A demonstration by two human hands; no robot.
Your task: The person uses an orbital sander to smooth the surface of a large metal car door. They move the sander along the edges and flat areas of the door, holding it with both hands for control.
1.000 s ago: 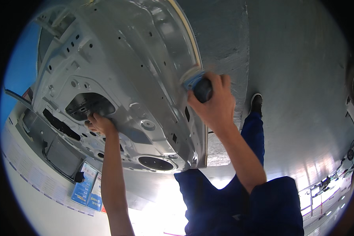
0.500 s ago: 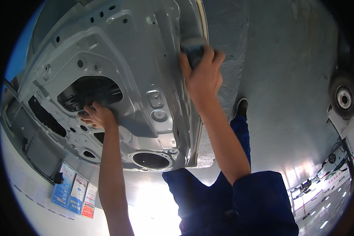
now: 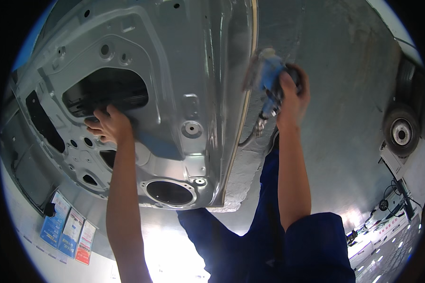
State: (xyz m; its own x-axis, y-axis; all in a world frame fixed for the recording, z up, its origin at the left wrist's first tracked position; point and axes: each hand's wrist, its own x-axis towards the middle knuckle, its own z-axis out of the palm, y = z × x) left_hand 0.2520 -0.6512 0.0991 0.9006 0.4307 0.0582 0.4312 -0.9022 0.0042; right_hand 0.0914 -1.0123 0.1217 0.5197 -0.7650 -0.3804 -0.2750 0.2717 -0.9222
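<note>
A bare grey metal car door (image 3: 174, 75) fills the left and middle, its inner side with cut-outs facing me. At the lower edge of its big opening, my left hand (image 3: 109, 126) grips the metal with bent fingers. Right of the door's edge, my right hand (image 3: 295, 99) is closed around a blue air sander (image 3: 272, 73), smeared by motion. The sander's pad side faces the door edge, with a gap I cannot judge. A metal hose fitting (image 3: 262, 123) and dark hose hang from the tool, passing behind the door edge.
A pale strip (image 3: 255, 28) runs along the door's right edge. Grey floor (image 3: 344, 94) lies to the right, with a wheel (image 3: 401, 132) at the far right. My leg (image 3: 269, 174) stands close below the door. Coloured posters (image 3: 71, 231) hang at the lower left.
My right hand has moved right and slightly down with the sander, off the door's edge area. The left hand stays at the opening. The view has shifted a little.
</note>
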